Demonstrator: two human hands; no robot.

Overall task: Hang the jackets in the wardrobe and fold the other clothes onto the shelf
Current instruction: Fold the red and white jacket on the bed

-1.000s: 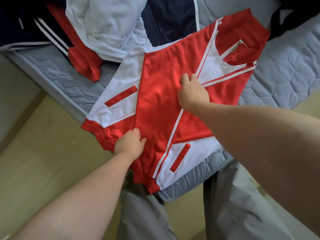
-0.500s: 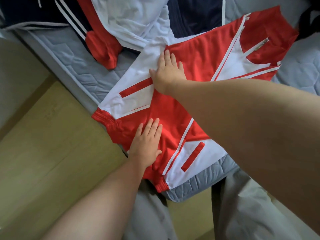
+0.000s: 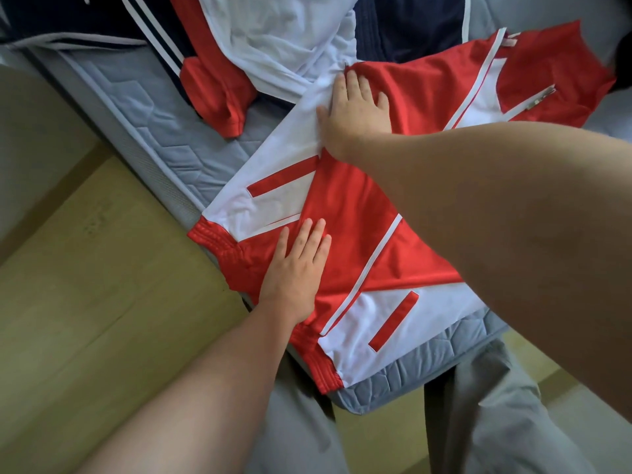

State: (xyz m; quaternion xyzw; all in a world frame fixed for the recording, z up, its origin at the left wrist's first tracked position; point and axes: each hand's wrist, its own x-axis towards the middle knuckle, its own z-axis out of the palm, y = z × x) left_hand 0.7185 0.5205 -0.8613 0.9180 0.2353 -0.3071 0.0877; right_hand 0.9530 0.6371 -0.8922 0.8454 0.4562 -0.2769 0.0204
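Palms press the jacket [image 3: 359, 206]; left hand [image 3: 294, 275] near its hem, right hand [image 3: 355, 114] higher (fingers [image 3: 309, 234] straight, nothing held).

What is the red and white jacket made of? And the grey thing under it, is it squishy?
The red and white jacket looks like thin, smooth sports fabric, probably polyester: it has a soft sheen and fine creases. Its zip pull glints like metal. The grey mattress looks like matte, padded, quilted cloth with puffy stitched hexagon shapes, so it is probably squishy.
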